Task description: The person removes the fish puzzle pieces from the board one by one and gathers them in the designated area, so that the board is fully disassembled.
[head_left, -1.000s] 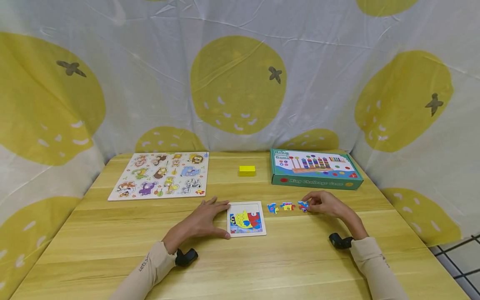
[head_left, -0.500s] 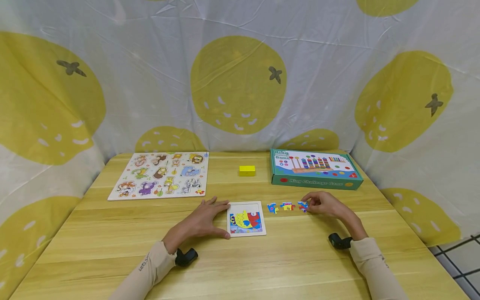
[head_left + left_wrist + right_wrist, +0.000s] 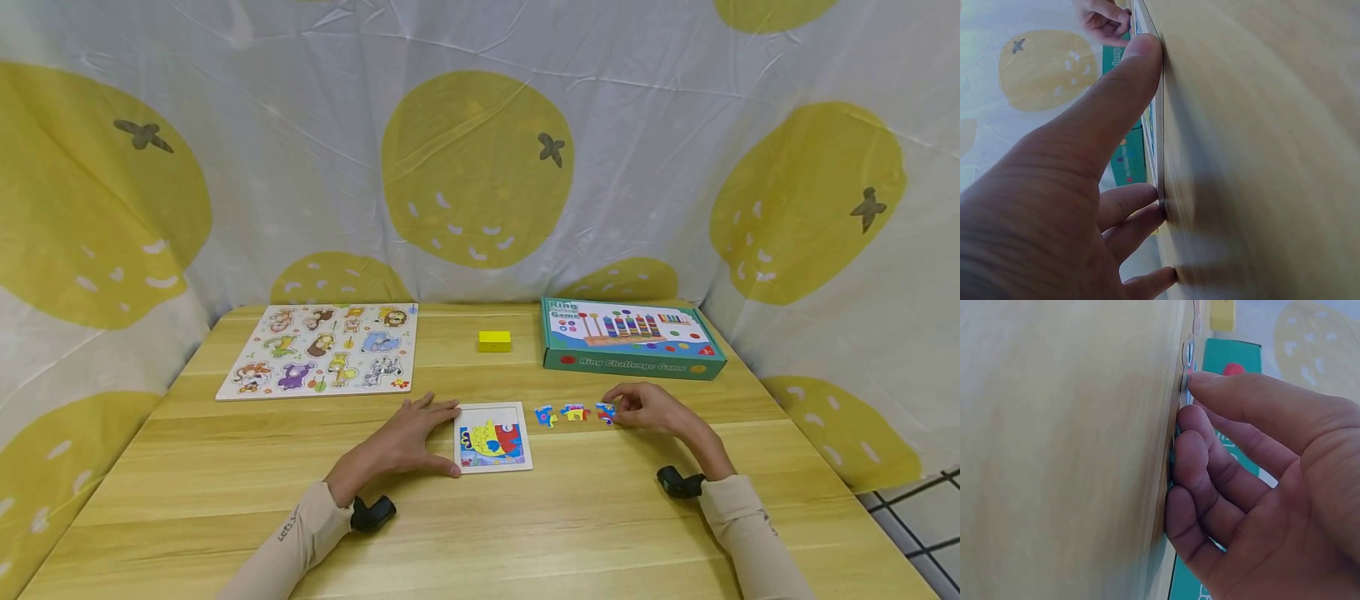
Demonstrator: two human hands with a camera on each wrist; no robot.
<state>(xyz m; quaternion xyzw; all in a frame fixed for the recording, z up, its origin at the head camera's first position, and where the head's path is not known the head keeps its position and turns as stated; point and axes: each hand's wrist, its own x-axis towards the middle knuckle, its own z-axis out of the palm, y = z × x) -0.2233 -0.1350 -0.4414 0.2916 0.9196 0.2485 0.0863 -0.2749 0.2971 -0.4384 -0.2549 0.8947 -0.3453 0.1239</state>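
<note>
A small square jigsaw puzzle tray [image 3: 527, 458] with a pale frame lies on the table, showing a yellow and red fish picture with a bare strip along its top. My left hand [image 3: 397, 437] rests at its left side, thumb at the near corner and a fingertip at the far one. In the left wrist view the thumb [image 3: 1138, 53] lies over the tray's edge. My right hand [image 3: 648, 407] pinches the rightmost blue and red puzzle piece [image 3: 604, 412], flat on the table. Left of it lie a yellow piece [image 3: 575, 412] and a blue piece [image 3: 544, 416].
An animal peg puzzle board [image 3: 322, 350] lies at the back left. Behind the tray sits a yellow block [image 3: 494, 342]. A green Ring Challenge Game box [image 3: 633, 337] stands at the back right. A fruit-print curtain [image 3: 480, 167] hangs behind the wooden table [image 3: 555, 542].
</note>
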